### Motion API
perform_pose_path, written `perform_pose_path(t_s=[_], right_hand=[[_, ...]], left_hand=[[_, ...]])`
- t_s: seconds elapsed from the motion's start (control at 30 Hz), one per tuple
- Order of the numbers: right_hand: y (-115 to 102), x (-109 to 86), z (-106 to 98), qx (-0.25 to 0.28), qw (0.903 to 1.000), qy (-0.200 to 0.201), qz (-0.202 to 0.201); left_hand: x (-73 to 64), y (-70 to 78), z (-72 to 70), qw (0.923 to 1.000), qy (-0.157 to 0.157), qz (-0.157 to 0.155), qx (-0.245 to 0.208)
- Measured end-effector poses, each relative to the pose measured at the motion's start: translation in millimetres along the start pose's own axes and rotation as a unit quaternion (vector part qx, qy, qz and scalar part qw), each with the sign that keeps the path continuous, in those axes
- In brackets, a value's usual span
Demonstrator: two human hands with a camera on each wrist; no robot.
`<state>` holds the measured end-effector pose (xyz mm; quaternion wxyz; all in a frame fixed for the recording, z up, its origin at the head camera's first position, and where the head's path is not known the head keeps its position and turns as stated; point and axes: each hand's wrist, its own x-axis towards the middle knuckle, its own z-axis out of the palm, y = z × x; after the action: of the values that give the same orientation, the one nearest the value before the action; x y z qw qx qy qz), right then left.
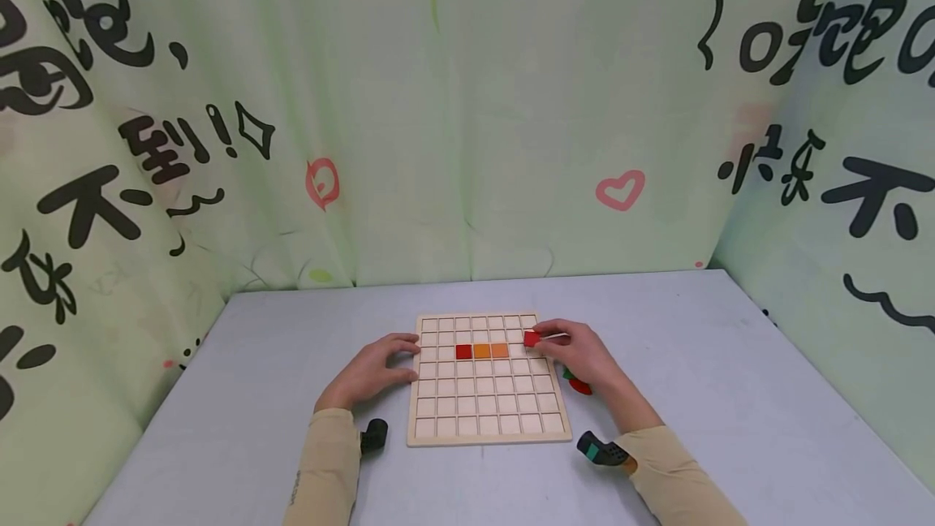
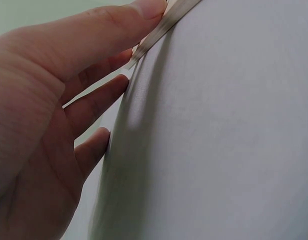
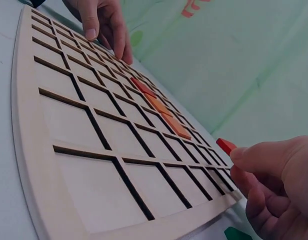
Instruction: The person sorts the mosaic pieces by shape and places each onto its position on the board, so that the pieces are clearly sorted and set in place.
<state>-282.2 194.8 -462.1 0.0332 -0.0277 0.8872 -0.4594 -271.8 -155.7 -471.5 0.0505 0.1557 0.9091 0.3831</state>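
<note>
Your left hand (image 1: 376, 368), fingers spread, likely braces the wooden grid board (image 1: 485, 386) at 9 o'clock; your right hand (image 1: 583, 351) pinches a red tile (image 1: 531, 338) at 2.

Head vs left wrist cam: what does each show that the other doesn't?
Only head: the right hand with a red tile in its grip, the row of one red and two orange tiles in the grid board, a red piece and green piece by that hand, and black lettering behind.

Only left wrist: the palm side of the left hand, up close.

Both: that left hand at the board's edge, and the white table.
</note>
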Motion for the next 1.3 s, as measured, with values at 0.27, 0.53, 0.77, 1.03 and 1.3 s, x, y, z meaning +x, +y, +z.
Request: perform_pose_path(t_s=[0.27,0.53,0.77,1.03,1.3], right_hand=[[-2.8,-0.8,4.9,-0.025,0.999,-0.013,-0.036],[-5.0,-0.6,12.0,-0.059,0.9958,-0.011,-0.069],[-7.8,0.9,16.1,-0.088,0.9913,-0.01,-0.098],[-9.4,0.6,17.6,-0.12,0.9845,-0.009,-0.128],[-10.4,1.7,18.1,-0.124,0.9828,-0.009,-0.136]], left_hand=[[0.1,-1.7,0.2,0.9999,-0.002,0.01,0.007],[-0.5,-1.9,0.5,1.0,-0.003,0.008,0.004],[-1.7,-1.0,0.8,1.0,-0.006,0.004,0.003],[-1.3,0.9,0.5,1.0,-0.004,0.002,0.0],[-0.8,-1.1,-1.7,0.9999,-0.01,0.013,0.004]])
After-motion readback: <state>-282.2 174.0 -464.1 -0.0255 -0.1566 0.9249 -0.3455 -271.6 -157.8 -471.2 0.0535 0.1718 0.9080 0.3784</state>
